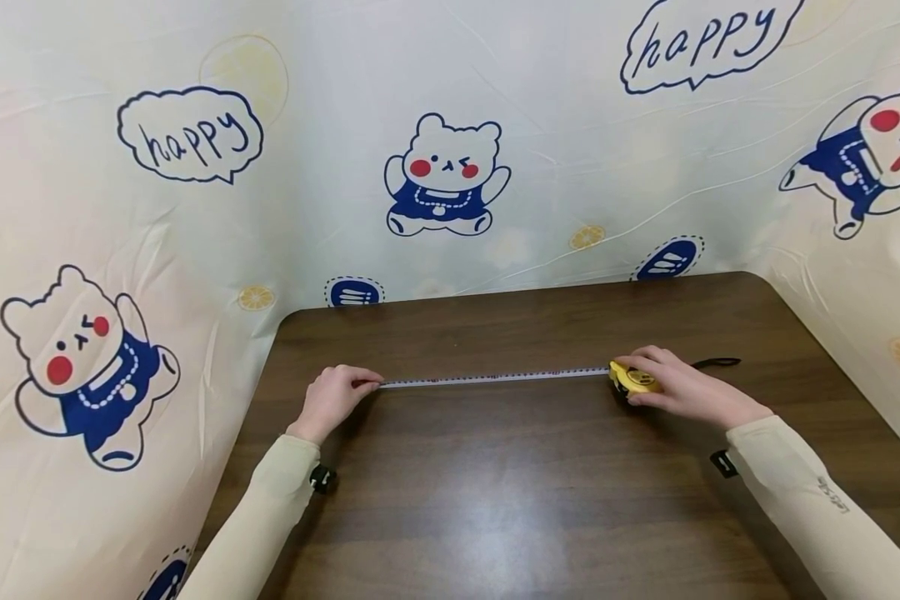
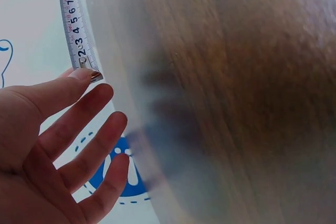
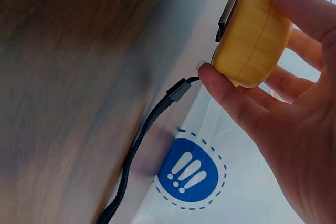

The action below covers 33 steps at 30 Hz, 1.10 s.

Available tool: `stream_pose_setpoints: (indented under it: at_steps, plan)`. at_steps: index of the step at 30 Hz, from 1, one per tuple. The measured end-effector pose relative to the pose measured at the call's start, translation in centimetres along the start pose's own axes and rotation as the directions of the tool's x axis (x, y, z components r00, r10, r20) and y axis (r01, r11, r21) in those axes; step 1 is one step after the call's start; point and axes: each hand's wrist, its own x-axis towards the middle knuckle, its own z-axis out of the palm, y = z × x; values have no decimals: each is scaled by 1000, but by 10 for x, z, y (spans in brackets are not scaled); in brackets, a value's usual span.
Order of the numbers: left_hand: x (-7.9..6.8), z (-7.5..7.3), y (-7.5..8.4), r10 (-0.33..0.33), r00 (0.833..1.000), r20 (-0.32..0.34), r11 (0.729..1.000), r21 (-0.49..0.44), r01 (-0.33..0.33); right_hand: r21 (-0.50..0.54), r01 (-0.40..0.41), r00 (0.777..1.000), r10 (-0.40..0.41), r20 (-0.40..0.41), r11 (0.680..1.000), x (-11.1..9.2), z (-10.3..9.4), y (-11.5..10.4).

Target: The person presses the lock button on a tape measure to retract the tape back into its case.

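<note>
A yellow tape measure [image 1: 634, 381] is held by my right hand [image 1: 678, 387] over the right part of the table. Its white blade [image 1: 495, 377] stretches leftward, nearly straight, to my left hand [image 1: 333, 401]. In the left wrist view, the thumb and forefinger pinch the metal end hook [image 2: 96, 76], while the other fingers [image 2: 107, 156] are spread apart. Seen from the right wrist, fingers and thumb grip the yellow case [image 3: 254, 35] by its sides, with a metal clip [image 3: 227, 18] on one face. A black wrist strap [image 3: 136, 148] hangs from the case.
The brown wooden table [image 1: 457, 483] lies under both hands. Around its back and sides hangs a pale cloth [image 1: 330, 192] printed with bears and lettering. A small black device [image 1: 322, 478] sits on the left sleeve, another black device [image 1: 723, 463] on the right.
</note>
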Motion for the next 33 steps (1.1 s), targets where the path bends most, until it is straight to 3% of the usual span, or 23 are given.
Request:
stream_pose_setpoints:
  at_steps: [33]
  plan:
    - [3, 6, 13, 21, 1000, 6, 1000, -5, -21, 8, 9, 1000, -10, 24, 1000, 10, 6, -8]
